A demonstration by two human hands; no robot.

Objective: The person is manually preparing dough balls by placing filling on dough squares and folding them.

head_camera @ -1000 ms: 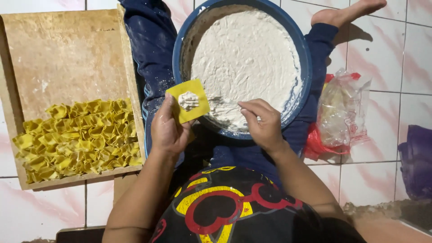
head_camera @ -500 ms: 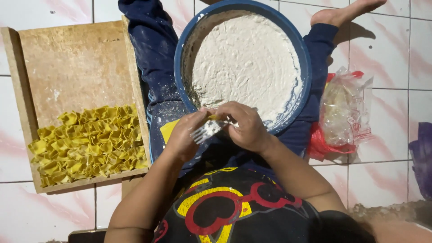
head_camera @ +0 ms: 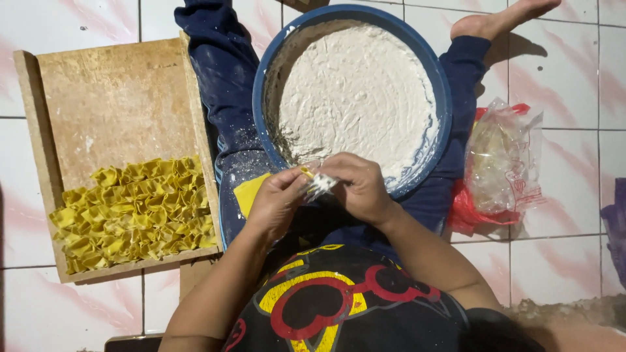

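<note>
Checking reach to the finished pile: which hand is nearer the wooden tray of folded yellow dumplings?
Left. The left hand is just right of the wooden tray, close to its edge. The right hand lies farther right, in front of the blue bowl.

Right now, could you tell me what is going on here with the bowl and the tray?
A person sits on the tiled floor with a blue bowl of white filling between their legs. Both hands, the left hand and right hand, pinch a small yellow wrapper with filling in it, just over the bowl's near rim. To the left, a wooden tray holds rows of folded yellow dumplings. A plastic bag lies on the right.
</note>
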